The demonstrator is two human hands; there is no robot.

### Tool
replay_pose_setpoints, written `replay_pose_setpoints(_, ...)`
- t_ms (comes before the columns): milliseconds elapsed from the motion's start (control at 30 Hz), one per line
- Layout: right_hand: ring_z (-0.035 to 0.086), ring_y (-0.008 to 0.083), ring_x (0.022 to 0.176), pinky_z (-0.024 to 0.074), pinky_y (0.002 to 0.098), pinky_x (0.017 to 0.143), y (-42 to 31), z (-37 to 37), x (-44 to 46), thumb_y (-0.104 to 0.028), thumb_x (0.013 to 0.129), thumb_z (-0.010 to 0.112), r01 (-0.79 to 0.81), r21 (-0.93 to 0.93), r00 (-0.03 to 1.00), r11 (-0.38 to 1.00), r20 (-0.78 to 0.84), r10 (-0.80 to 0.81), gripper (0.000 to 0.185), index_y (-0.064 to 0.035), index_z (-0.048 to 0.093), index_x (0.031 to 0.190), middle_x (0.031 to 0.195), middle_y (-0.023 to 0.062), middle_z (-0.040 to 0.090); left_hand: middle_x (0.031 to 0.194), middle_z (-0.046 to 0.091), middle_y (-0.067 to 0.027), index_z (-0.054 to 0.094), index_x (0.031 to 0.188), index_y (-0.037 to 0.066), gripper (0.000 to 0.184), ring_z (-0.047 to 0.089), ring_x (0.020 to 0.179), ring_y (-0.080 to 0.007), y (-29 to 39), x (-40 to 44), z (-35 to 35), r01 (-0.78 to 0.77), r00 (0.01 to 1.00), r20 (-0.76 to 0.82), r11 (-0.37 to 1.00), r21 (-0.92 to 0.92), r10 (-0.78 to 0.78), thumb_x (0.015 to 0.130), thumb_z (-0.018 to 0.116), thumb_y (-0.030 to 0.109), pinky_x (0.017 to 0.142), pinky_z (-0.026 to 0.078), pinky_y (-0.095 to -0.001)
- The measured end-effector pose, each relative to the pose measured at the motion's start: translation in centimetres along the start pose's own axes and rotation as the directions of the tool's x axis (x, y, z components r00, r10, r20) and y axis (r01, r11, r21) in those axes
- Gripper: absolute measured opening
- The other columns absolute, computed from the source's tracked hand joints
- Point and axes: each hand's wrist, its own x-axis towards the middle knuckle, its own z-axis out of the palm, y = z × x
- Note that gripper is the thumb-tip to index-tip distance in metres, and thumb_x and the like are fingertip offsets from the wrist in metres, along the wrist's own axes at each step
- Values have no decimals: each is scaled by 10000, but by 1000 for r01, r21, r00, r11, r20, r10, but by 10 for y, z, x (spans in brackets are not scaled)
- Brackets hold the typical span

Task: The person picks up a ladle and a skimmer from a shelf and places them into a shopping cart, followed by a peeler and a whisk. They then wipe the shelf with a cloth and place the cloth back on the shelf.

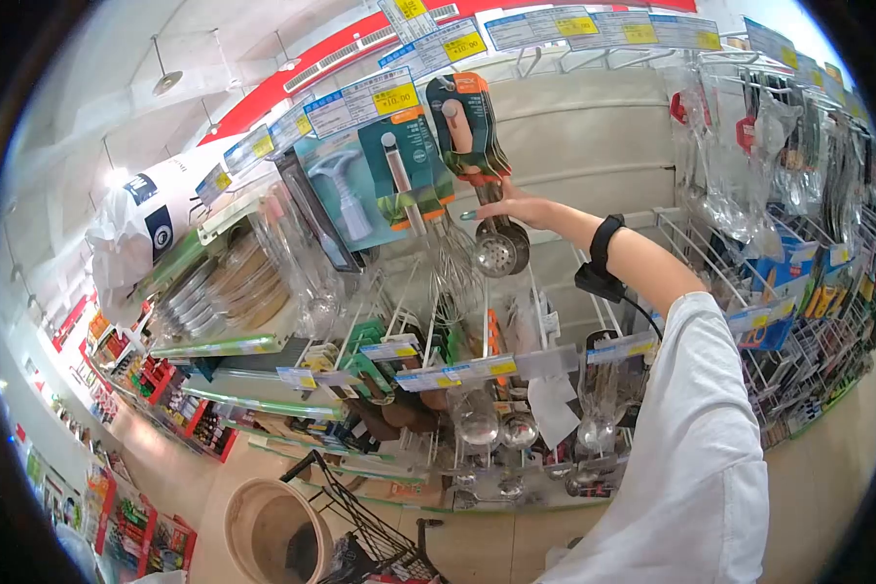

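Observation:
My right hand (509, 203) reaches in from the right, closed around the handle of a slotted spoon (496, 255) with a round perforated head. The spoon hangs among similar utensils under a dark and orange card (462, 122) at the upper rack. My thumb points left across the handle; the other fingers are partly hidden behind it. Just left of my hand hang a wire whisk (453, 268) and another carded utensil (399, 165). A white spray-type item (348, 200) hangs in a teal pack farther left. My left hand is out of view.
Wire hooks with price tags (396, 98) run along the top. Lower hooks hold wrapped ladles (477, 420). Packaged utensils (730, 175) hang at right, with round lids (234, 282) on the left shelf. A beige bin (268, 516) and black basket frame (370, 521) stand below.

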Motion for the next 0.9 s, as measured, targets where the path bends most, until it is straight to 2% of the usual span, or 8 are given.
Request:
replay_pose_setpoints(100,447,159,957,362,286,827,7,0,8,-232,650,687,49,15,998,999,-36,-48,780,-18,205,1225,1042,90,416,1228,395,-179,353,1225,48,450,337,1169,-290,8,4,0,45,999,31,993,-108,-42,869,400,319,959,262,-336)
replay_pose_setpoints(333,482,125,752,399,247,655,26,-11,13,-213,655,679,72,54,996,996,-53,-69,590,20,361,1093,867,53,484,1215,412,-186,348,1233,67,451,375,1141,-317,14,10,4,-41,999,13,997,-70,42,868,401,327,932,303,-351)
replay_pose_setpoints(433,485,116,695,406,244,620,27,-14,7,-217,639,688,99,35,989,995,-115,-94,573,22,374,1055,822,44,491,1218,411,-190,337,1242,65,464,384,1132,-332,37,6,-5,109,990,103,990,-85,-101,866,405,329,921,316,-358)
replay_pose_setpoints(567,482,124,762,403,258,672,21,-17,-2,-214,632,687,115,0,983,993,-147,-114,616,21,352,1094,864,53,483,1222,406,-194,327,1246,52,478,376,1136,-334,25,6,1,110,989,100,993,-44,-106,865,406,330,926,307,-356)
replay_pose_setpoints(633,480,183,954,403,296,819,16,-22,-6,-130,684,613,139,-70,986,988,-86,-145,628,0,292,1208,1033,97,468,1230,399,-193,316,1250,44,481,371,1138,-334,11,10,6,73,995,72,996,-43,-70,868,405,322,931,299,-350)
replay_pose_setpoints(733,433,177,937,361,288,809,12,-25,-12,-229,627,671,157,-87,985,984,-60,-162,765,28,242,1207,1011,102,441,1228,401,-192,321,1247,42,463,371,1139,-332,-34,23,24,-52,997,55,993,-106,58,872,404,300,928,301,-346)
replay_pose_setpoints(767,420,191,986,353,297,836,12,-26,-12,-218,647,646,175,-178,982,968,-40,-185,767,28,212,1229,1077,127,424,1211,415,-195,329,1239,35,446,383,1132,-322,-35,22,26,-52,998,41,993,-106,57,875,403,283,917,312,-341)
replay_pose_setpoints(900,442,235,1003,354,306,849,-1,-7,-26,-207,676,619,234,-160,960,959,-118,-254,692,37,254,1211,1103,157,441,1187,437,-198,331,1235,31,442,406,1115,-311,-8,13,14,-28,998,59,998,-48,31,876,405,278,903,326,-336)
